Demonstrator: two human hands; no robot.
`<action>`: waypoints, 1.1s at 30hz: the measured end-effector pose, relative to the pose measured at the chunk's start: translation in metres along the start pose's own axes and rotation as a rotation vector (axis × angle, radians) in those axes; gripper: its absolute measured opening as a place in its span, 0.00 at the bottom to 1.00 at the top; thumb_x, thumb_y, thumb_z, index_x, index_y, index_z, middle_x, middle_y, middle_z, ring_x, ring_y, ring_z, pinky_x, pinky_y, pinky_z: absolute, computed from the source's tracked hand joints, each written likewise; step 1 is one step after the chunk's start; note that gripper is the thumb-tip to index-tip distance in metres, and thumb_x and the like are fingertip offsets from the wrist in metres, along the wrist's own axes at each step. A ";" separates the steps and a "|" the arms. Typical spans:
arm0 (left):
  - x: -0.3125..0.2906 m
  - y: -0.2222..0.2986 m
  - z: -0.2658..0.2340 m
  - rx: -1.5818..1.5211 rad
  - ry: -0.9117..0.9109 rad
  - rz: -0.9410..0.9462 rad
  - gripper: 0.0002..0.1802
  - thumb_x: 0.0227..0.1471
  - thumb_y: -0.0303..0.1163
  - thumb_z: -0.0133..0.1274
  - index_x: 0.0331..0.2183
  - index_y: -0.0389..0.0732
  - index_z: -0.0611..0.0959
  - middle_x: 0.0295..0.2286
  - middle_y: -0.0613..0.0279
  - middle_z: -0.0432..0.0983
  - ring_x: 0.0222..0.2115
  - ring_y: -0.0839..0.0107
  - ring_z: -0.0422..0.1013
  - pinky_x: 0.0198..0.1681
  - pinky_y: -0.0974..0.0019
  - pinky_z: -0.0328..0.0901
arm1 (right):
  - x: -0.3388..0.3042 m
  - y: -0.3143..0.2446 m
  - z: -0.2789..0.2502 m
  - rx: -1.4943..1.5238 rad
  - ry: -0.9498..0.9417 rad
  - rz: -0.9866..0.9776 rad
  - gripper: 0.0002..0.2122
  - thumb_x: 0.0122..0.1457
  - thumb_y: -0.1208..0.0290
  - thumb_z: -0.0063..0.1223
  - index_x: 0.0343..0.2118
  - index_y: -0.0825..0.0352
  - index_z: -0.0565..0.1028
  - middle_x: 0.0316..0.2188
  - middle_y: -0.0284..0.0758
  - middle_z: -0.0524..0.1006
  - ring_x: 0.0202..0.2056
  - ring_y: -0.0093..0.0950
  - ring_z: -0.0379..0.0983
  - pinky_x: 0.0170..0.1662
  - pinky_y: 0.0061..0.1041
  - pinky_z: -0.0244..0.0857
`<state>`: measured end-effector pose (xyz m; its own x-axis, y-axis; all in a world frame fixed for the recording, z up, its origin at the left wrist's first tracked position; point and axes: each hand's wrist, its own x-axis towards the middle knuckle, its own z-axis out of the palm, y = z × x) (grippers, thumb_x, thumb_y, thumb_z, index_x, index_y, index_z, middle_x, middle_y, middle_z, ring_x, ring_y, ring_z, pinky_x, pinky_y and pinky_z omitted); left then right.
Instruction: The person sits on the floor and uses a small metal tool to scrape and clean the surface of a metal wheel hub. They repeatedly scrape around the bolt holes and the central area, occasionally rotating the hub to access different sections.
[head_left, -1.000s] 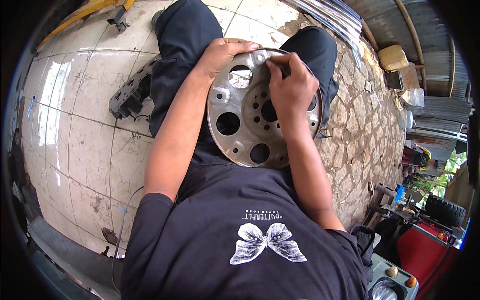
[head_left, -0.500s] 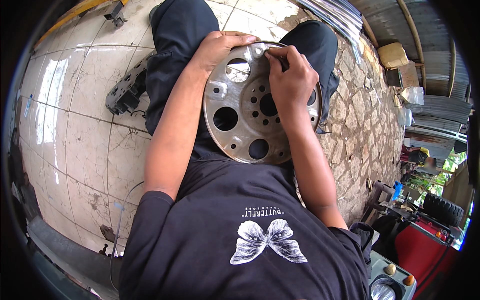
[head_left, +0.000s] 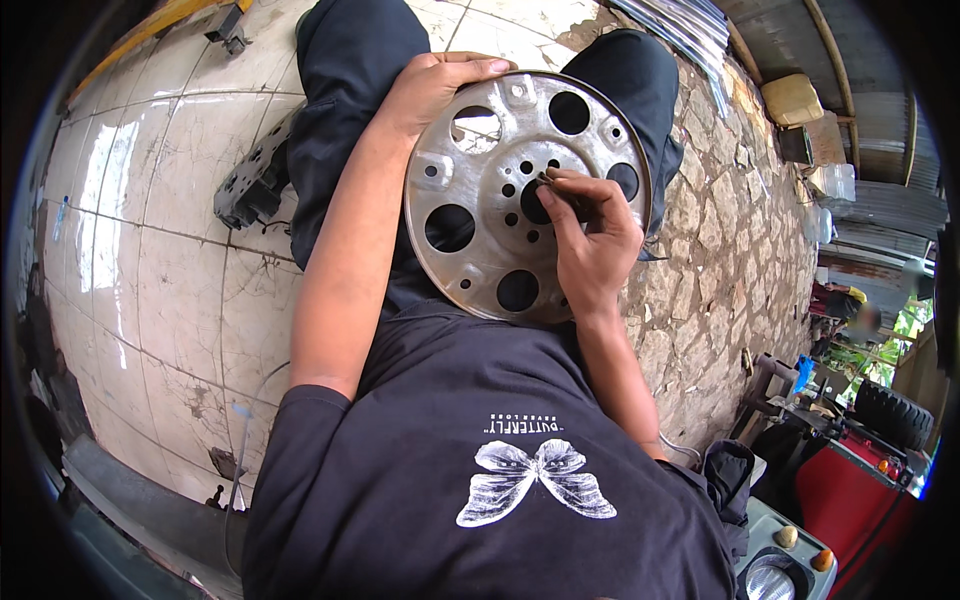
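Note:
A round, grey metal flexplate (head_left: 482, 262) with large round holes and a ring of small ones rests tilted across my lap. My left hand (head_left: 432, 88) grips its far left rim, thumb on the upper face. Over the centre hole my right hand (head_left: 598, 228) is closed, thumb and forefinger pinched together. A small dark bit shows at those fingertips, too small to name. The right hand and wrist cover part of the plate's right side.
A dark, perforated metal part (head_left: 258, 180) lies on the tiled floor (head_left: 170, 290) left of my leg. Stone paving (head_left: 710, 260) spreads to the right. Beyond it are a yellowish jerrycan (head_left: 790, 100), a black tyre (head_left: 893, 413) and a red machine body (head_left: 850, 485).
My right hand has moved from the plate's far rim toward me, to the centre hole. My left hand keeps its hold on the rim.

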<state>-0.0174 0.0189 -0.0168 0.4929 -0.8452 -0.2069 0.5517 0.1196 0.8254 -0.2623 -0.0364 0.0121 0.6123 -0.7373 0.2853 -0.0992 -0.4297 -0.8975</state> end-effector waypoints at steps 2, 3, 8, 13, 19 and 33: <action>-0.003 0.001 0.000 0.022 0.030 0.004 0.12 0.65 0.28 0.63 0.45 0.30 0.91 0.36 0.54 0.90 0.33 0.71 0.86 0.39 0.70 0.80 | -0.005 0.007 -0.005 0.138 0.009 0.007 0.08 0.63 0.83 0.70 0.43 0.72 0.82 0.47 0.42 0.87 0.48 0.25 0.84 0.53 0.24 0.78; -0.004 0.002 0.000 0.013 0.024 -0.004 0.12 0.64 0.28 0.63 0.45 0.30 0.91 0.36 0.54 0.90 0.33 0.71 0.86 0.39 0.69 0.80 | -0.007 0.009 -0.010 0.181 0.040 0.041 0.08 0.63 0.83 0.70 0.43 0.72 0.81 0.48 0.42 0.87 0.49 0.25 0.84 0.53 0.24 0.78; -0.015 0.012 -0.005 0.075 -0.033 0.075 0.13 0.61 0.26 0.66 0.46 0.31 0.91 0.37 0.55 0.90 0.34 0.72 0.85 0.40 0.71 0.79 | -0.001 0.023 -0.026 0.334 0.199 0.042 0.09 0.66 0.84 0.67 0.45 0.71 0.79 0.48 0.41 0.86 0.50 0.25 0.83 0.55 0.24 0.77; -0.059 0.053 0.005 0.405 0.096 0.313 0.13 0.60 0.22 0.66 0.47 0.32 0.92 0.38 0.56 0.90 0.35 0.75 0.83 0.43 0.73 0.78 | 0.011 0.025 -0.034 0.331 0.277 0.004 0.08 0.66 0.85 0.66 0.44 0.71 0.79 0.47 0.40 0.86 0.50 0.24 0.83 0.56 0.24 0.77; -0.040 0.083 -0.014 0.655 0.170 0.263 0.11 0.62 0.23 0.64 0.46 0.33 0.93 0.38 0.58 0.91 0.36 0.77 0.83 0.44 0.74 0.76 | 0.009 0.021 -0.012 0.373 0.164 -0.007 0.09 0.64 0.85 0.68 0.44 0.71 0.80 0.47 0.40 0.86 0.50 0.26 0.83 0.56 0.25 0.77; -0.127 -0.028 0.076 0.477 0.196 0.451 0.18 0.64 0.33 0.67 0.52 0.33 0.90 0.41 0.52 0.88 0.40 0.68 0.85 0.44 0.66 0.78 | 0.013 0.005 0.014 0.014 0.156 -0.298 0.16 0.51 0.82 0.75 0.43 0.67 0.83 0.42 0.38 0.87 0.43 0.31 0.86 0.49 0.28 0.80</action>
<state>-0.1469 0.0828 0.0261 0.7426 -0.6510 0.1574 -0.0706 0.1576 0.9850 -0.2439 -0.0412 0.0065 0.4850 -0.6520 0.5828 0.0771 -0.6320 -0.7712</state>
